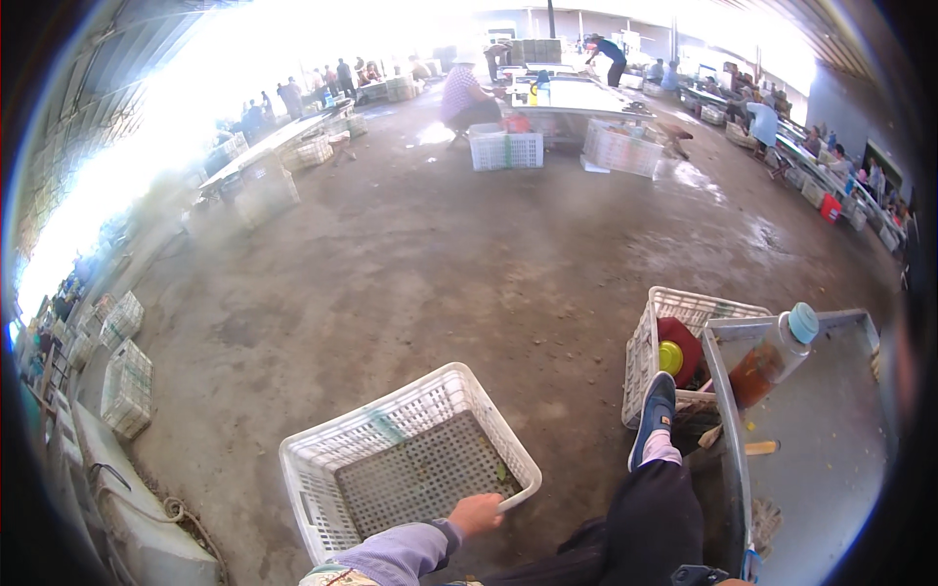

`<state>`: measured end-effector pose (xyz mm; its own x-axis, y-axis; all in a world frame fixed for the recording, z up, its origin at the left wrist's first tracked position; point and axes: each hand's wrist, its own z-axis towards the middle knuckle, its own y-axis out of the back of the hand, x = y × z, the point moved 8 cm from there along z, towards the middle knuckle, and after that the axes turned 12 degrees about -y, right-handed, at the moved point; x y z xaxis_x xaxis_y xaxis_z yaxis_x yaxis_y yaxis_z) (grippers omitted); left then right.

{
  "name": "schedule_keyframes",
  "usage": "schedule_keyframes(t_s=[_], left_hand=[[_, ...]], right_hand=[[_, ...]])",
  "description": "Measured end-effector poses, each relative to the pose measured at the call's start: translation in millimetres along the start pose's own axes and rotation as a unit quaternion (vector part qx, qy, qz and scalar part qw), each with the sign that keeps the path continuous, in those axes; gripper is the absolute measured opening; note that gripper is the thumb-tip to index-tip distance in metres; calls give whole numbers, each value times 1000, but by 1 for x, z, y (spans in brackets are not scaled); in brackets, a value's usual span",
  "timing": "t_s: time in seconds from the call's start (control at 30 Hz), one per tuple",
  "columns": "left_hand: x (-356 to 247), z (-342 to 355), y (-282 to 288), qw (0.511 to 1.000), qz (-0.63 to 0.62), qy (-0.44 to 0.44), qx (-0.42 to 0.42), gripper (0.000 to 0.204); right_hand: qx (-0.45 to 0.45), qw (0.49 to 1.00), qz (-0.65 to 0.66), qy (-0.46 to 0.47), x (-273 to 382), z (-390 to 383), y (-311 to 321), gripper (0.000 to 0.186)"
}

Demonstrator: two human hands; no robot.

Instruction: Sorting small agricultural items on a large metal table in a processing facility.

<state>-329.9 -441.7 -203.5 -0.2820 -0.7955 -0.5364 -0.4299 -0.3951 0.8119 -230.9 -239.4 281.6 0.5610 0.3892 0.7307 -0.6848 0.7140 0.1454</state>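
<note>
A white plastic crate (311, 441) with lattice walls lies tilted on the floor in front of me. Its inside shows a perforated base and a few green scraps near the right side. My left hand (477, 513), in a greyish-purple sleeve, is closed round the crate's near right rim. At the bottom edge, beside a dark cuff-like piece, a sliver of skin may be my right hand (733, 582); no fingers show there. My right leg stretches forward in dark trousers, its blue shoe (656, 415) against a second crate (640, 366).
On my right, a metal-edged table (831, 430) carries a bottle of reddish-brown liquid (769, 363) and a wooden handle (762, 447). The second crate holds a dark red item with a yellow-green round part. Stacked crates (127, 389) and rope lie left; people work at distant tables.
</note>
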Motion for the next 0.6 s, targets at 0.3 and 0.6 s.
schedule_keyframes(t_s=[0.3,0.6], left_hand=[[-1,0,-2,1000,-3,1,12,24],[1,2,-4,999,6,-33,-31,21]], right_hand=[[21,998,6,51,-13,1,-1,51],[85,996,-16,30,-10,11,1,53]])
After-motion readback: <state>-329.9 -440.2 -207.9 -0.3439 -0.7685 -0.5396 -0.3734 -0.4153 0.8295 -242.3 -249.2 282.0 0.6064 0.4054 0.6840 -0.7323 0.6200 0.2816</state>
